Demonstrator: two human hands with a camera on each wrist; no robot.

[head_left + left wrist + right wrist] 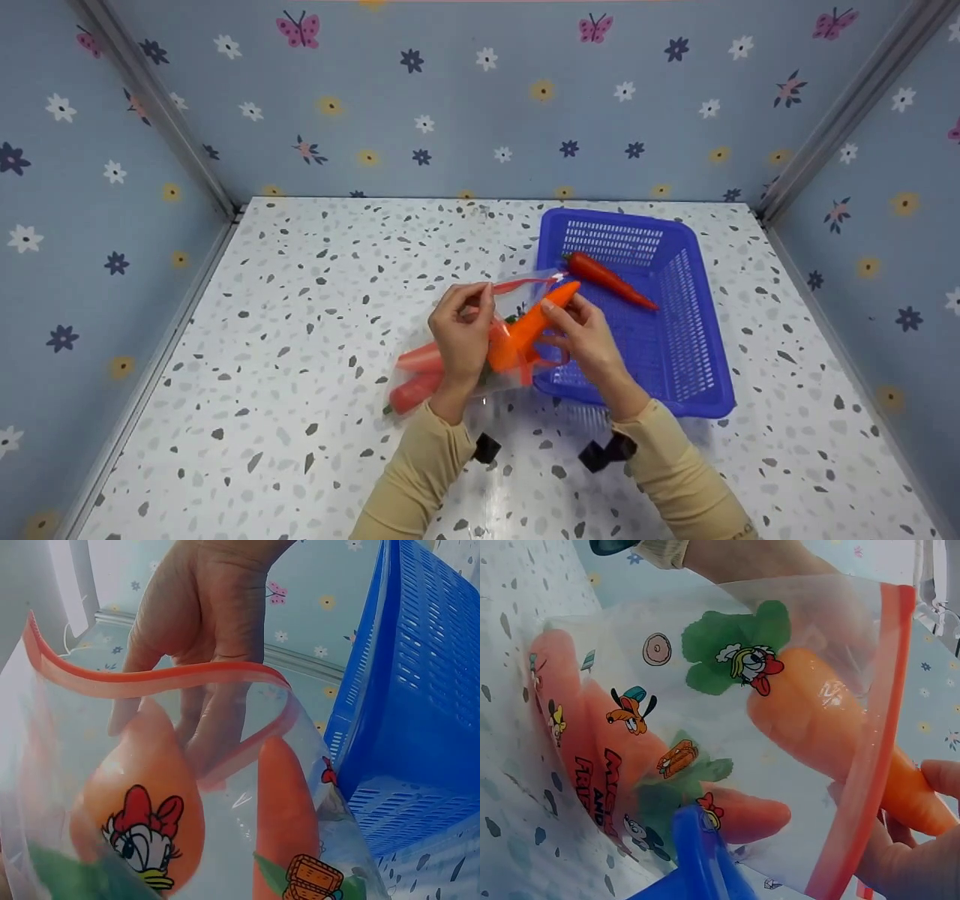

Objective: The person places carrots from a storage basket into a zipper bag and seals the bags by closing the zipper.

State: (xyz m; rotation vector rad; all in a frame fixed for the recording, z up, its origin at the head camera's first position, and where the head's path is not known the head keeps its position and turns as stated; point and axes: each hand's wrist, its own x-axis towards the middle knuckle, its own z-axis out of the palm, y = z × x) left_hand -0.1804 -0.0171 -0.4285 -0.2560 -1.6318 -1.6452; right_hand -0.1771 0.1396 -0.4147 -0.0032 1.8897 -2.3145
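A clear zip bag [892, 690] with a red closing strip and cartoon prints is held up, mouth open. My left hand [461, 330] pinches its strip at the rim. In my right hand [592, 337], between thumb and fingers, is the narrow end of an orange carrot [544, 319]. The carrot's thick end with green leaves lies inside the bag, as the right wrist view shows. Several red-orange carrot-shaped pieces [622, 720], some with green tops, are lower in the bag. A long red tapered vegetable [611, 281] with a green stem end lies in the blue basket [716, 360].
The basket stands to the right, its near left side close to the bag and right hand. Beneath is a white speckled tabletop [300, 300]. Flowered blue wall panels [480, 97] enclose the back and both sides, with metal posts at the corners.
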